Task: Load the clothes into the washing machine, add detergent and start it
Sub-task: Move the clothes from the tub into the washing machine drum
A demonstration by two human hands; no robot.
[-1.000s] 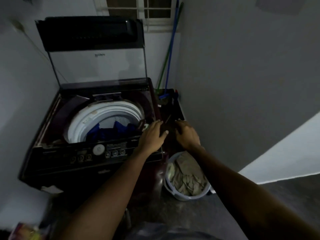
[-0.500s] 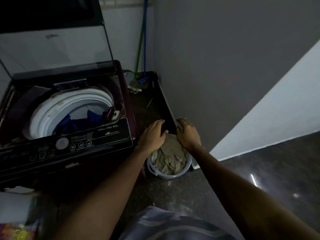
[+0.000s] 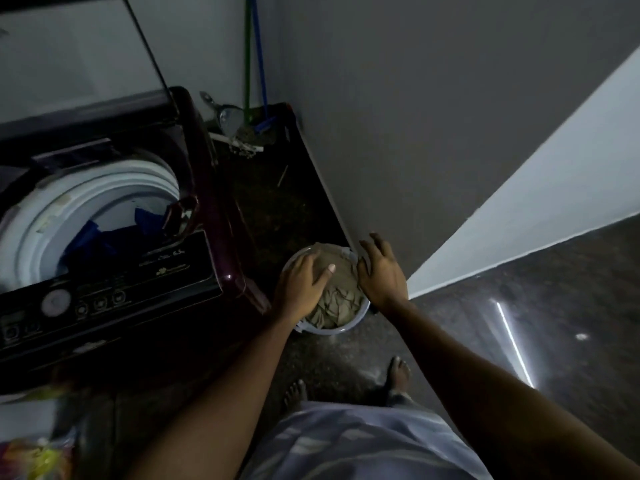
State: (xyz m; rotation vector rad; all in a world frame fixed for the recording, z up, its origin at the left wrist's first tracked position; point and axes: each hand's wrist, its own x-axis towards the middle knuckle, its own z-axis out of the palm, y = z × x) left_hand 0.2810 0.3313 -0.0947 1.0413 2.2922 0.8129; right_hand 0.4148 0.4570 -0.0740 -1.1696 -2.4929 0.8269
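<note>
**Laundry corner, dim light**

Dark speckled floor point(image 3: 304, 209), grey walls. Top-loading washing machine point(image 3: 194, 216) at left, lid raised, blue garments point(image 3: 104, 237) seen in the drum. Pale tub point(image 3: 349, 325) on the floor just beside the machine, filled with crumpled beige clothes point(image 3: 337, 296). Left hand point(image 3: 301, 289) laid on the clothes, fingers loosely spread. Right hand point(image 3: 382, 271) at the tub's right rim, fingers splayed, nothing gripped.

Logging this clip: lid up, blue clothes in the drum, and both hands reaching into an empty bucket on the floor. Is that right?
Not quite: the bucket is not empty. The head view shows it full of crumpled beige clothes, with the left hand on them and the right hand at the rim. The lid is up and blue clothes lie in the drum.
</note>
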